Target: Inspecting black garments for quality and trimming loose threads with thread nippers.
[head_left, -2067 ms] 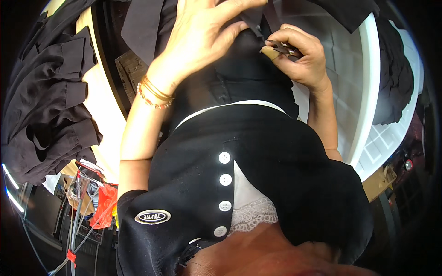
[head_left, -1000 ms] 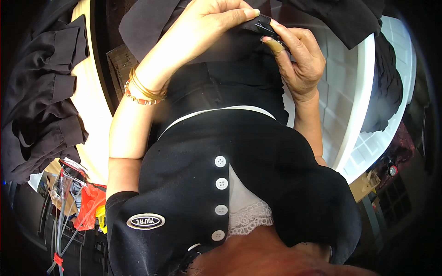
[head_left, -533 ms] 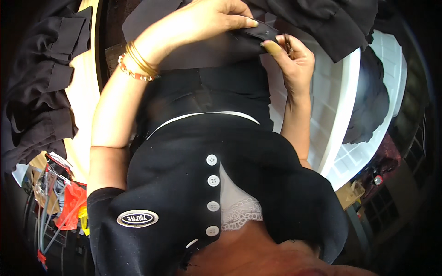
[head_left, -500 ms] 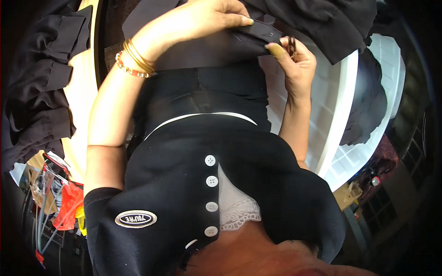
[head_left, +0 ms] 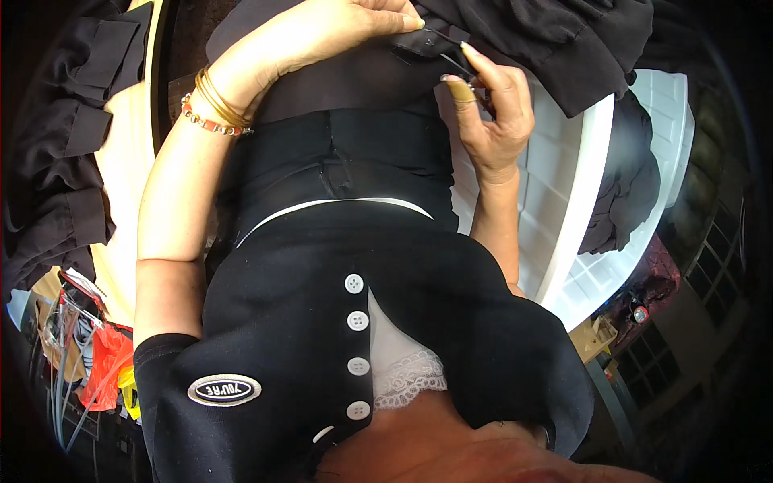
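My left hand [head_left: 382, 18] pinches the edge of a dark garment [head_left: 354, 76] between thumb and fingers, at the top of the view. A narrow band with a small round spot, perhaps a button or hole, shows beside its fingertips. In my right hand [head_left: 499, 109] is a slim pair of scissors [head_left: 457, 61], largely hidden by the fingers. Its thin blades look spread and point at the band, close to my left fingertips. A yellowish cover wraps my right thumb. The garment drapes over my lap.
More dark cloth [head_left: 564, 40] is heaped at the upper right, above a white plastic tub [head_left: 592, 173]. Another dark bundle [head_left: 624, 177] lies in a white container to the right. Dark ruffled pieces [head_left: 68, 153] hang over a pale wooden edge [head_left: 125, 185] on the left, near a red bag [head_left: 109, 366].
My right hand has let go of the band's end and moved left, toward my left hand. The scissors have swung out from my palm to the band. My left hand still pinches the garment.
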Motion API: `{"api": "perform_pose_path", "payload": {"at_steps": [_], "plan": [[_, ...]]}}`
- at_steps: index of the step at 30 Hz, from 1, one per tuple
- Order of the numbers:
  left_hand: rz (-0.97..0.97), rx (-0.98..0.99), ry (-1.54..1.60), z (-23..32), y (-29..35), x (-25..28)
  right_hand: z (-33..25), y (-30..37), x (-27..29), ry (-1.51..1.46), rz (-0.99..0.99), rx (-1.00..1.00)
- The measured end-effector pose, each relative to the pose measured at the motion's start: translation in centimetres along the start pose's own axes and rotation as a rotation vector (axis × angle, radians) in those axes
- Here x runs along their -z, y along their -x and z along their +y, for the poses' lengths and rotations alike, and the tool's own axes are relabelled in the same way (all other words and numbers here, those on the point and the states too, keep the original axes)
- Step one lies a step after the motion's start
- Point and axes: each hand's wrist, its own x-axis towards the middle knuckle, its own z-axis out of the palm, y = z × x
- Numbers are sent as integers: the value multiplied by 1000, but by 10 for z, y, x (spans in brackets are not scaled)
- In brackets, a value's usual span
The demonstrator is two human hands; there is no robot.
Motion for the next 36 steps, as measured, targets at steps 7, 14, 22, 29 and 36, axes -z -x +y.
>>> {"api": "perform_pose_path", "payload": {"at_steps": [7, 14, 22, 29, 36], "plan": [[-14, -68, 49, -8, -1, 0, 4, 0, -18, 53, 37, 51], [-7, -32, 103, -19, -7, -2, 0, -8, -16, 33, 16, 107], [-308, -101, 341, 1, 24, -37, -22, -17, 20, -406, 148, -213], [-928, -61, 597, 7, 49, -106, -43, -20, 43, -518, 184, -139], [-489, -29, 99, -6, 32, -74, -47, -20, 27, -297, 108, -206]]}}
